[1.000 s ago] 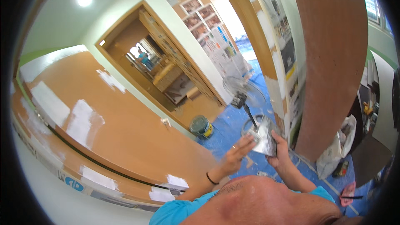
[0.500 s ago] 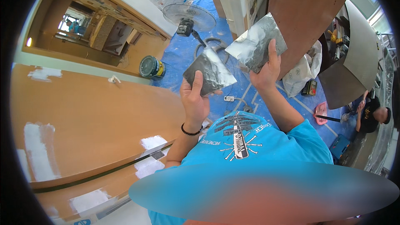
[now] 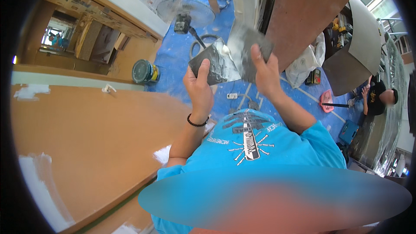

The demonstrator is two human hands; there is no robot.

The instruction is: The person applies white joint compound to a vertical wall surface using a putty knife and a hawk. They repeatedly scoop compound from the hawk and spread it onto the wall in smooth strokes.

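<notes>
My left hand (image 3: 200, 91) grips a thin square putty scraper (image 3: 207, 66), thumb on top and the rest of the fingers mostly hidden beneath. Pale putty (image 3: 226, 50) is smeared and heaped near its far right edge. A second flat scraper (image 3: 250, 45), blurred by motion, is pinched in my right hand (image 3: 267, 77) with the thumb over its face. Its left edge comes up against or just over the left scraper's right side; whether they touch I cannot tell.
A brown panel (image 3: 86, 121) with white filler patches lies at left. Beyond are a lidded bucket (image 3: 145, 71) and a standing fan (image 3: 186, 12) on blue floor sheeting (image 3: 167, 58). A white bag (image 3: 301, 67), pink tray (image 3: 326, 100) and another person (image 3: 376, 99) are at right.
My right hand has lowered its scraper and brought it left, against or close to the left one. The view has shifted, so the surroundings sit further left.
</notes>
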